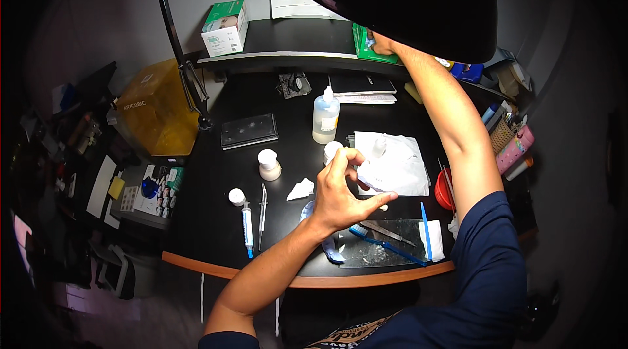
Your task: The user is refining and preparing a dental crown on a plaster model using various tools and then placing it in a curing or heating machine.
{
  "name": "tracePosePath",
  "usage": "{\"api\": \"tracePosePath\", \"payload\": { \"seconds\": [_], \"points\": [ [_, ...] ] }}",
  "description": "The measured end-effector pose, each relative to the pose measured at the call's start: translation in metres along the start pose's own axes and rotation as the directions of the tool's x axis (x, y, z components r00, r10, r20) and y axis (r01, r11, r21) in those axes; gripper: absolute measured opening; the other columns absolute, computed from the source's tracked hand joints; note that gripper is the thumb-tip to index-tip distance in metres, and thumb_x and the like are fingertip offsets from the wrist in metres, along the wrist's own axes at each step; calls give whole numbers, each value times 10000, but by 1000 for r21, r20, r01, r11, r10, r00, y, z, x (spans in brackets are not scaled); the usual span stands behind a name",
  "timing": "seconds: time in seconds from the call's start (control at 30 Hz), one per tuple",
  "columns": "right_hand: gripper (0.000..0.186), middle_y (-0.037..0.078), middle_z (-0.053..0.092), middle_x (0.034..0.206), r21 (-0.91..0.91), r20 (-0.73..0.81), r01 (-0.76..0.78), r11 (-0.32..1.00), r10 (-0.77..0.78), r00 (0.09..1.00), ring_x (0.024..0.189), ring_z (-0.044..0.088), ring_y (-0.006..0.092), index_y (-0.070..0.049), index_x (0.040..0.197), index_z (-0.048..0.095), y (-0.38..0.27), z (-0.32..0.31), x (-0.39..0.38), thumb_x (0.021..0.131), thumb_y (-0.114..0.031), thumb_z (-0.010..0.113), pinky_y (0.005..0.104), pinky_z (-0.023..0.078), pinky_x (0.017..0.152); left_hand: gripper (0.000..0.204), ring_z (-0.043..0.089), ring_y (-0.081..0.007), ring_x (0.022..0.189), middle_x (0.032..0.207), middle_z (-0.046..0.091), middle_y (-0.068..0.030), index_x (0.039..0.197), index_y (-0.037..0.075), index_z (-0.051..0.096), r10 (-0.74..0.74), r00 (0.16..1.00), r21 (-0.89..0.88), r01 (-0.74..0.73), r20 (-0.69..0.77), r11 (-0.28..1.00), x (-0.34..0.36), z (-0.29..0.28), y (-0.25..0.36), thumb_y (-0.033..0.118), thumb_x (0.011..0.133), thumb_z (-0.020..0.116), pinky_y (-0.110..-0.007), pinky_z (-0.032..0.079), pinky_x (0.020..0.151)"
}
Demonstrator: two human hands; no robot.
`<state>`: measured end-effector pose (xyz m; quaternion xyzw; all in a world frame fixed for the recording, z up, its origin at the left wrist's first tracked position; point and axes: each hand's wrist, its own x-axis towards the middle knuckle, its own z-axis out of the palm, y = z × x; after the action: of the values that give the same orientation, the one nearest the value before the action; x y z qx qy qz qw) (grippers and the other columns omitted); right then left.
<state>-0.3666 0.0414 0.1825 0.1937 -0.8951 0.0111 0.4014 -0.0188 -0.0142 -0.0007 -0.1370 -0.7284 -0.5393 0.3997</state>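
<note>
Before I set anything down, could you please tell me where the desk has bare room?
Bare: between the black box and the bottle, and left of the syringe. Crowded: around the left hand and front right, with toothbrush, plate and blue stick close together.

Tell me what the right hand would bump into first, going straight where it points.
Likely the green box on the shelf; the right hand seems to touch it, though depth there is unclear.

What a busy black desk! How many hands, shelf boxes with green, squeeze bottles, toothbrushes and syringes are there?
Hands: 2, left hand and right hand
Shelf boxes with green: 2, green-and-white box and green box
Squeeze bottle: 1
Toothbrush: 1
Syringe: 1
Total: 7
</note>
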Motion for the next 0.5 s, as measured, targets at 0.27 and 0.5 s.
{"api": "tracePosePath", "payload": {
  "seconds": [0.27, 0.5],
  "points": [
    [498, 180, 608, 1408, -18, -17, -28, 999, 28, 999, 1307, 594, 349, -171, 1394, 638, -2, 0, 14, 910, -65, 694, 448, 482, 1138, 721, 557, -165, 702, 901, 597, -72, 1050, 51, 566, -1, 1000, -1, 1, 9, 1000, 0, -1, 2, 398, 603, 1012, -324, 512, 638],
    [518, 179, 591, 1427, -41, -35, -72, 997, 71, 997, 1323, 580, 351, -172, 1390, 640, -10, 3, 12, 892, -48, 711, 447, 473, 1150, 714, 552, -159, 701, 924, 598, -71, 1051, 50, 564, 20, 999, 28, -21, 37, 999, 1, -5, 6, 405, 615, 1004, -318, 507, 637]
  ]
}}
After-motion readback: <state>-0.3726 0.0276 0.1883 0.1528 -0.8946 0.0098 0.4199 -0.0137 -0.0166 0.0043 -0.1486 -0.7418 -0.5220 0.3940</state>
